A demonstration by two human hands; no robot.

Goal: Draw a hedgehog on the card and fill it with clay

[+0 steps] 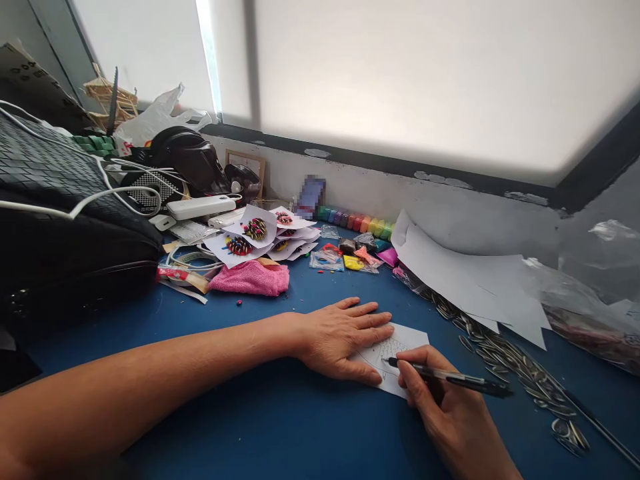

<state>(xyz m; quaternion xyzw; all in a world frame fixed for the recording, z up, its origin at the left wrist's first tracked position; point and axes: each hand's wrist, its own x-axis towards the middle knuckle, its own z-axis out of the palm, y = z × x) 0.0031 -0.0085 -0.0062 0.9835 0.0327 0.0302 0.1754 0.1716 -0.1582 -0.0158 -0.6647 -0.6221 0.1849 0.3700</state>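
My left hand lies flat with its fingers spread, pressing on a small white sheet of paper on the blue table. In my right hand is a black pen, gripped between thumb and fingers. Its tip touches the sheet or hovers just over it, beside drawn lines and small pen marks. Part of the paper is covered by both hands.
Striped seeds are strewn at the right, below larger white sheets. A pink cloth, decorated paper pieces and colourful clay packets lie farther back. A black bag stands at the left.
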